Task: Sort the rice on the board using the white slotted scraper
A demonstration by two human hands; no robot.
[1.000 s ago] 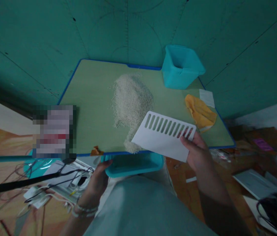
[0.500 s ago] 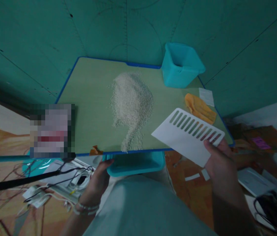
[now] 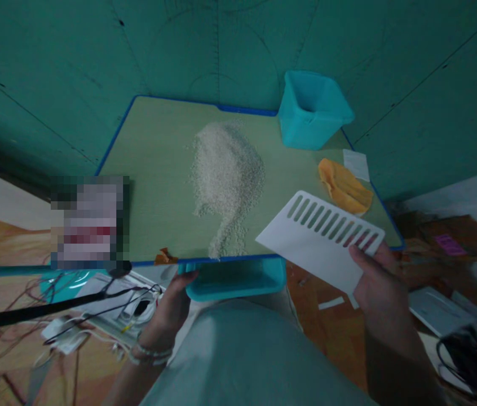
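My left hand grips the left end of a teal plastic bin, thumb over its rim. The bin sits just below the near edge of the table, partly hidden under it. A white slotted plastic scraper is pinched in my right hand, with its pointed corner over the table's near right part. A heap of pale grains, like rice, lies mid-table, and a narrow trail of it reaches the near edge above the bin.
A teal bucket stands at the table's back right corner. In front of it lie an orange cloth and a white paper. A blurred-out object is at the left edge. Cables and a power strip clutter the floor at left.
The scraper in my right hand has shifted slightly left and towards me. My left hand and the bin have hardly moved, and the grain heap looks the same.
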